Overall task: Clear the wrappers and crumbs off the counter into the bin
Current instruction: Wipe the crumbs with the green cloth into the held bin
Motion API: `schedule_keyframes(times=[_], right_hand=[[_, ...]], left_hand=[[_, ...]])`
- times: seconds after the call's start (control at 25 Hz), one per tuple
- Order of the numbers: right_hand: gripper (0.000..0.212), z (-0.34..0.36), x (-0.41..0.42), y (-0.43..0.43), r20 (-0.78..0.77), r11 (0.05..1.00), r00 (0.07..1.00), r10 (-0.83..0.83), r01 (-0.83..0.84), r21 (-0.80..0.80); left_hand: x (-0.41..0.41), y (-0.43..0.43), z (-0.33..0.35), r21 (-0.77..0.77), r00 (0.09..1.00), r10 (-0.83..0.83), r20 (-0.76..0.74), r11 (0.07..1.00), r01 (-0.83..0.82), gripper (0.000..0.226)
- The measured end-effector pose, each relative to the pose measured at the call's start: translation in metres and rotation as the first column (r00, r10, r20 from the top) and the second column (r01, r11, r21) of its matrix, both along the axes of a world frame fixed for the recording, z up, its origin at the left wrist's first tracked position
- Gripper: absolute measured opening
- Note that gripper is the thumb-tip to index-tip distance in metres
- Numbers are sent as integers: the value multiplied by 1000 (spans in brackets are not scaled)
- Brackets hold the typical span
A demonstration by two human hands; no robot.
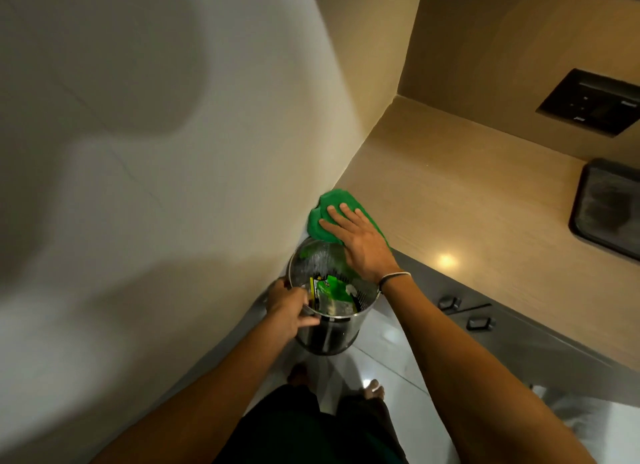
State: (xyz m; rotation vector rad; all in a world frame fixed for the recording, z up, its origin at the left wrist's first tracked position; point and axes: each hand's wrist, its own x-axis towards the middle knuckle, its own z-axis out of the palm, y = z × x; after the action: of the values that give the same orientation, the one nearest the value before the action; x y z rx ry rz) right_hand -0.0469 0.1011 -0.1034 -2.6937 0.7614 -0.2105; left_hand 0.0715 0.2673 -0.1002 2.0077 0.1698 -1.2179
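Note:
A round steel bin [329, 339] is held up against the counter's front edge near the left wall. My left hand [289, 311] grips its near rim. Inside lie a green and yellow wrapper [329, 288] and other crumpled wrappers. My right hand [360, 241] lies flat, fingers spread, on a green cloth [332, 200] at the corner of the beige counter [450, 203], right above the bin's far rim. Part of the cloth is hidden under the palm. No crumbs can be made out on the counter.
A white wall [173, 151] runs along the left. A dark tray [606, 207] sits on the counter at the right, and a black socket panel [588, 101] is set in the back wall. Grey cabinet fronts with dark handles [479, 323] lie below the counter. My bare feet stand on glossy floor tiles.

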Motion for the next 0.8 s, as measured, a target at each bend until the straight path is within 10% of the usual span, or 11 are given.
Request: schedule_keyframes(times=[0.2,0.32,0.8], right_hand=[[66,-9,-30,66,-16,960,994,106,-99,263],[66,-8,-42,81,100,896,981,-167,108,431],[62,46,-110,38,514,614,407,-755,713,338]], left_hand=[[-2,2,-1,-37,1000,10,0,999,-10,54],[-9,6,-2,-52,1000,-13,25,999,15,44],[-7,3,0,-33,999,38,-8,999,-38,62]])
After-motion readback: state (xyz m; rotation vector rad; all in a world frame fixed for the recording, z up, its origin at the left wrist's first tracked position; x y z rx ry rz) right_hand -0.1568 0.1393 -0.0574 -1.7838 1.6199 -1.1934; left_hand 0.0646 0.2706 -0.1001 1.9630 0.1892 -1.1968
